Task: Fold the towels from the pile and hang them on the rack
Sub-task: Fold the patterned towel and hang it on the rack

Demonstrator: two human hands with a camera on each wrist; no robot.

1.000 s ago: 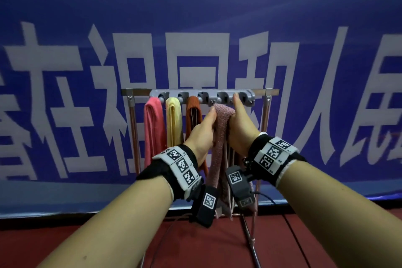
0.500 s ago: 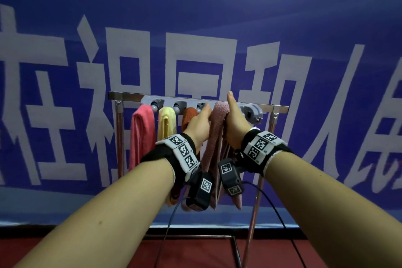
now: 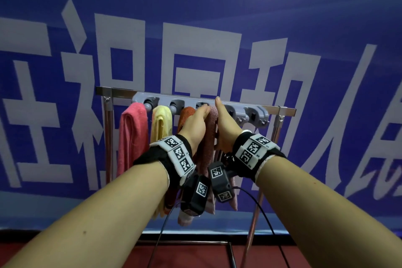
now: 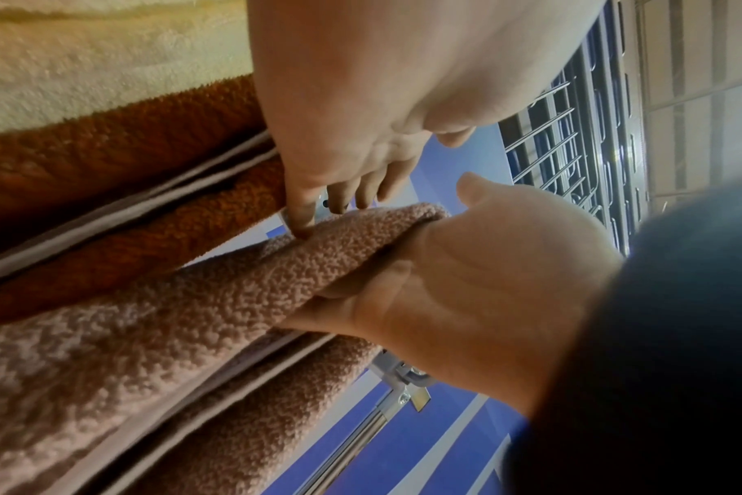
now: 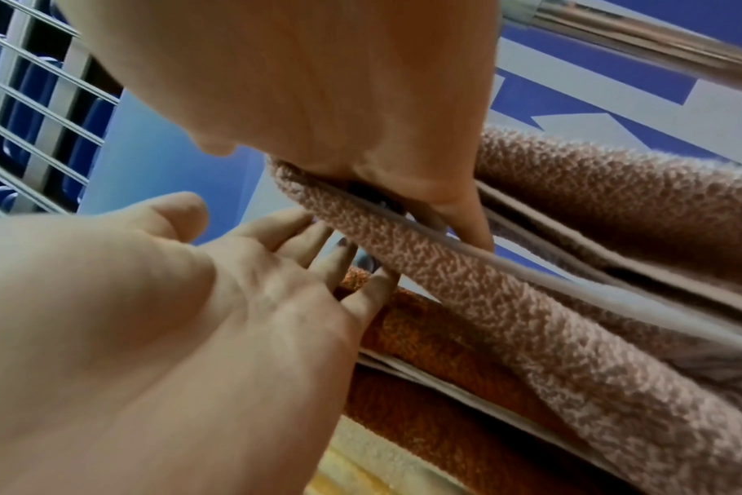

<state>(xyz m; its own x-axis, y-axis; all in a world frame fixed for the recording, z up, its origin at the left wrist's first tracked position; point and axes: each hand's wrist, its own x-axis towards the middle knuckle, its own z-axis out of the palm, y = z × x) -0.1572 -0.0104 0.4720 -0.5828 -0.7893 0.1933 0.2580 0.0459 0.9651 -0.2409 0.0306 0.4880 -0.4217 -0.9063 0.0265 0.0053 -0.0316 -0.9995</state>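
Rack (image 3: 113,91), read from its left end: a pink towel (image 3: 132,137), a yellow towel (image 3: 162,123) and an orange towel (image 3: 186,114) each hang folded from the grey hook bar (image 3: 250,113). Next comes the left hand (image 3: 194,125), fingers straight and narrow, its fingertips pressed against the left face of the mauve towel (image 3: 209,141) just beside the orange one. The mauve towel is draped at the bar's fourth position, its folded top level with the bar and both tails hanging down. The right hand (image 3: 225,126) grips that fold from the right, fingers curled under it and thumb raised. Two holders at the bar's right end are free. Whether the fold actually sits over its peg is hidden by the hands. Judged risks: if it is released before it is seated, the towel would slide off towards the floor. The left fingers lie close enough to the orange towel to drag it along. A wrist cable (image 3: 165,224) hanging among the tails could catch one as the hands draw back.
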